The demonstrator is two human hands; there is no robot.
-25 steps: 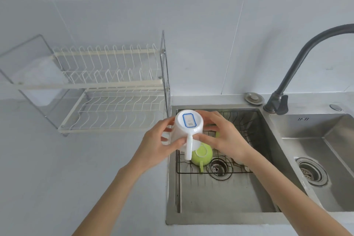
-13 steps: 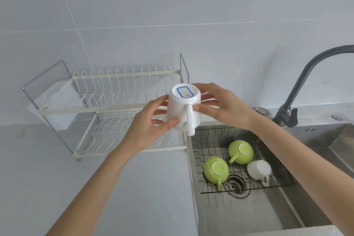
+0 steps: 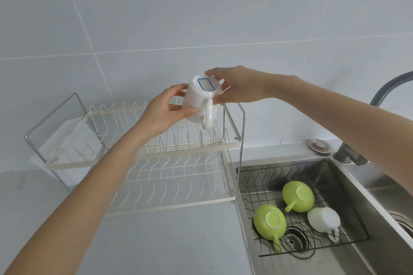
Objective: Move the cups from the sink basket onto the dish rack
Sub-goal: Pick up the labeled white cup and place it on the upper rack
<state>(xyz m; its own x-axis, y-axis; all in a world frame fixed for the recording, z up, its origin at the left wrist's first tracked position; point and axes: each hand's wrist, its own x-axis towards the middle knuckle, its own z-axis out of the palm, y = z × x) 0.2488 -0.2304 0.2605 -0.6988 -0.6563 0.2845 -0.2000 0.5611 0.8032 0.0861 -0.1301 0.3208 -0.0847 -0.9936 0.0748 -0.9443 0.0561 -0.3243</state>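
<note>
I hold a white mug [image 3: 199, 100] upside down, tilted, with a blue-edged label on its base and its handle toward me. My left hand [image 3: 161, 111] grips its left side and my right hand [image 3: 234, 87] its base and right side. The mug hangs above the right end of the upper tier of the white two-tier wire dish rack [image 3: 156, 152]. In the black wire sink basket [image 3: 263, 185], two green cups [image 3: 269, 223] [image 3: 298, 195] and a small white cup [image 3: 324, 221] lie upside down.
The basket sits in the left steel sink [image 3: 348, 257] over its drain [image 3: 295, 239]. A grey tap [image 3: 380, 96] rises at the right, with a second basin beyond. The rack stands on the grey counter [image 3: 167, 241] against the tiled wall.
Both hands have lifted the white mug out of the sink area, up and left, to above the rack's upper tier. The three other cups lie where they were.
</note>
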